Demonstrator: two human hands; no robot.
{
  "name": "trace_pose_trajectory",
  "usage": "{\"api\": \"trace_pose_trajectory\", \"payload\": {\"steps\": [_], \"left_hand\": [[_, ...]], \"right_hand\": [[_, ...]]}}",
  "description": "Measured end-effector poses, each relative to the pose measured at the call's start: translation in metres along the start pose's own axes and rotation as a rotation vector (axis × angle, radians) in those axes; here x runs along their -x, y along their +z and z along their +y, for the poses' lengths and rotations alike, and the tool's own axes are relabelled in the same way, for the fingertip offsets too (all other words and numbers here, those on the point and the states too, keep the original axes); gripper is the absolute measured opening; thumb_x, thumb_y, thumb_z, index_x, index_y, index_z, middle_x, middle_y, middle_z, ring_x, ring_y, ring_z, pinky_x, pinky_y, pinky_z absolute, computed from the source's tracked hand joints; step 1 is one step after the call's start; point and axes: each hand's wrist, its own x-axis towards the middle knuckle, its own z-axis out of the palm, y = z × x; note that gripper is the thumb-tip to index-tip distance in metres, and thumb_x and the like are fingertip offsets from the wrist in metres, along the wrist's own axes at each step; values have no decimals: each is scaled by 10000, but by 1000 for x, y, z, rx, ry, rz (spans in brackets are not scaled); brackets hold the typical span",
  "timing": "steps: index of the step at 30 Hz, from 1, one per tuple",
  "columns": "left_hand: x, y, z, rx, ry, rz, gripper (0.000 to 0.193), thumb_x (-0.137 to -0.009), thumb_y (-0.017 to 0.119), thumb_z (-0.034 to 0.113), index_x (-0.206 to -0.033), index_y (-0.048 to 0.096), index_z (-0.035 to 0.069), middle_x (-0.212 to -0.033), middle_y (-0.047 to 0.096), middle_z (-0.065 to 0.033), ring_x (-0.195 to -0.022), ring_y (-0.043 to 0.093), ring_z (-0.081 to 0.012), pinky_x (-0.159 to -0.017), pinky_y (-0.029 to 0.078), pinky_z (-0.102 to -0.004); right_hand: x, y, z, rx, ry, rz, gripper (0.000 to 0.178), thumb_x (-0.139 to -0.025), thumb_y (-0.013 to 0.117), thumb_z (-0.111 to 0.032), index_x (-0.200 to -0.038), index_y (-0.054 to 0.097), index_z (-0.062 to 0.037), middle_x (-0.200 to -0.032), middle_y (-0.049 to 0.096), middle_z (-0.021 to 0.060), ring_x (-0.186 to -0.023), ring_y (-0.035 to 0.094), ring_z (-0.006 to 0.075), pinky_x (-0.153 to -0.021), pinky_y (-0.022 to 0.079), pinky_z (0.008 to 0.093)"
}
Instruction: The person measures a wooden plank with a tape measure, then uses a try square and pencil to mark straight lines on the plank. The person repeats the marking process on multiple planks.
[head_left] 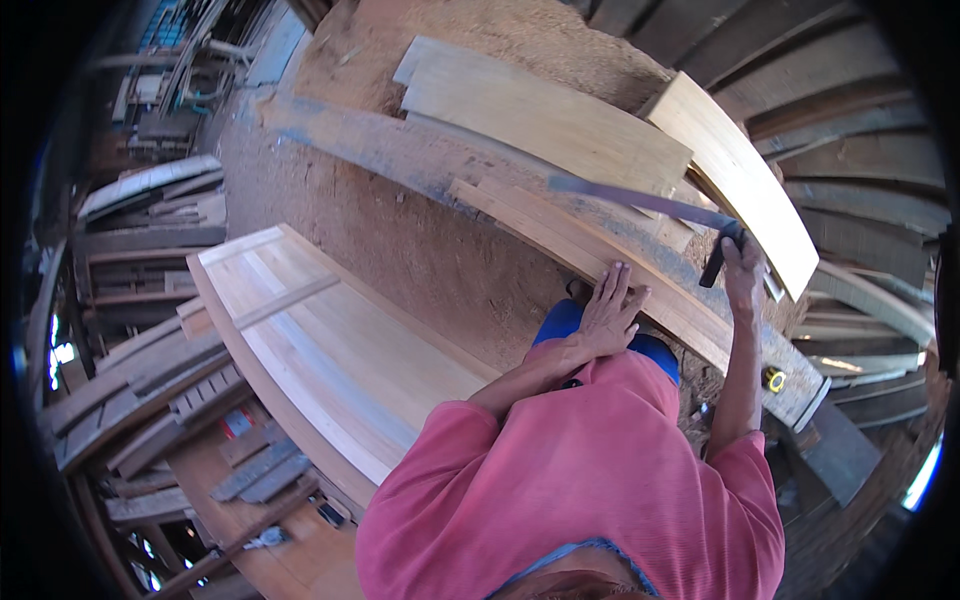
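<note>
Pink cloth of the person's shirt (590,470) comes nearest. Beyond it, the left hand (610,312) lies spread on the plank (685,311) along the desk (795,378); well apart, the right hand (741,268) is wrapped around the saw (665,204), whose blade points leftward past the left hand.

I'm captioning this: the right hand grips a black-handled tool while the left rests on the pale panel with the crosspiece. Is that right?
Not quite: the head view shows the left hand on the brown plank, not the pale panel. The right hand does grip the tool.
</note>
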Motion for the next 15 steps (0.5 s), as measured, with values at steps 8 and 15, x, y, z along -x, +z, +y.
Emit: {"api": "trace_pose_trajectory", "payload": {"steps": [8,15], "left_hand": [[4,-41,-33,87,-185,193,809,-896,767,372,-1592,488,67,-1686,244,-366,-1580,185,-566,-1276,162,-677],[-24,-93,-100,27,-442,495,930,-892,766,448,-1642,379,57,-1667,256,-383,-1502,264,-597,-1215,214,-691]], "right_hand": [[-90,177,-39,243,36,-592,277,-1014,671,-189,-1208,722,1,-907,729,166,-825,674,215,-801,542,397],[-125,281,-66,294,-134,-821,217,-1024,677,-169,-1134,716,14,-817,668,68,-782,583,140,-744,524,372]]}}
